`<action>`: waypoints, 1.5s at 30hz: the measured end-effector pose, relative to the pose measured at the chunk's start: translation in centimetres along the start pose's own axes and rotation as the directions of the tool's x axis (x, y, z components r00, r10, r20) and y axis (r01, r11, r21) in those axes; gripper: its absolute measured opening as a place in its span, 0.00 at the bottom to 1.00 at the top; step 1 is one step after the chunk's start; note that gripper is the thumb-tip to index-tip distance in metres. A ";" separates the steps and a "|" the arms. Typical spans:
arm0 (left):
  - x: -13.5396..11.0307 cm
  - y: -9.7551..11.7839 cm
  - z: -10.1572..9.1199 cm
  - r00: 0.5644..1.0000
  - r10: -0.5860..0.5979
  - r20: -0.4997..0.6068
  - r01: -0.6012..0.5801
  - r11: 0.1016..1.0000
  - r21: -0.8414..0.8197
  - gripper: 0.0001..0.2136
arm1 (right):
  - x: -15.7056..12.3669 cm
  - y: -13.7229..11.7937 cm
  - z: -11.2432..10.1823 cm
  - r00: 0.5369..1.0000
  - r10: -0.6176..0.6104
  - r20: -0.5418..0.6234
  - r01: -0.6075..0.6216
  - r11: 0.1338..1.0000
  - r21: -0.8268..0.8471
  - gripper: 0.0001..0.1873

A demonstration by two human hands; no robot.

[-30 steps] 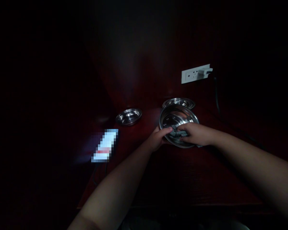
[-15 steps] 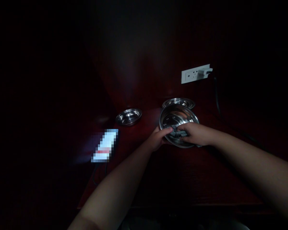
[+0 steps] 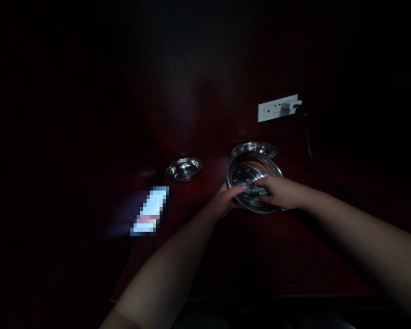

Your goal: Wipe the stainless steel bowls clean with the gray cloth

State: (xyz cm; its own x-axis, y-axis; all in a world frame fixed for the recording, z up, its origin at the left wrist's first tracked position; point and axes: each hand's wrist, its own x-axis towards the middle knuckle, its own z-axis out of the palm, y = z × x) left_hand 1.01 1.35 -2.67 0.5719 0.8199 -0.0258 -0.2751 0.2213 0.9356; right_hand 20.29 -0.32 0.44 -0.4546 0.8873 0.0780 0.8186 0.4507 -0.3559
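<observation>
A shiny metal bowl (image 3: 239, 171) is tilted toward me above the dark red table. My left hand (image 3: 225, 201) grips its lower left rim, thumb over the inside and the other fingers mostly hidden beneath. Bunched in my right hand (image 3: 282, 192) is a grey patterned cloth (image 3: 254, 189), pressed against the inner wall of the bowl. A small bit of the cloth hangs below the right hand, outside the rim.
Another metal bowl (image 3: 184, 170) sits on the table to the left. Behind the held bowl lies further metal dishware (image 3: 255, 148). A lit, blurred screen (image 3: 150, 210) is at the left edge. A wall socket (image 3: 277, 108) has a plug and dark cable (image 3: 308, 139).
Both hands keep nearly the same place, with the cloth shifting only slightly inside the bowl. The whole view has moved a little.
</observation>
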 end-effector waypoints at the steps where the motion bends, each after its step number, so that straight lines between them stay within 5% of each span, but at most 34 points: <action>1: 0.0 0.0 0.0 1.000 0.001 -0.006 -0.001 1.000 0.001 0.28 | 0.0 0.0 0.0 1.000 -0.003 0.001 0.003 1.000 0.010 0.08; 28: 0.1 -0.2 -0.1 1.000 0.018 -0.018 -0.018 1.000 -0.010 0.26 | -0.1 -0.6 0.2 0.999 -0.027 0.025 0.024 0.990 0.137 0.08; 45: -0.4 0.2 0.1 1.000 0.010 0.006 -0.010 0.999 0.030 0.37 | -0.1 -0.5 0.2 0.998 -0.016 0.064 0.005 0.986 0.167 0.11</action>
State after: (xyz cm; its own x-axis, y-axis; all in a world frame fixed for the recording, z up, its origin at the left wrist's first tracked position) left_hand 0.80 1.03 -2.46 0.5737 0.8190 -0.0149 -0.2571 0.1973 0.9460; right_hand 19.88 -0.67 0.44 -0.4893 0.8718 0.0241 0.7462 0.4328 -0.5057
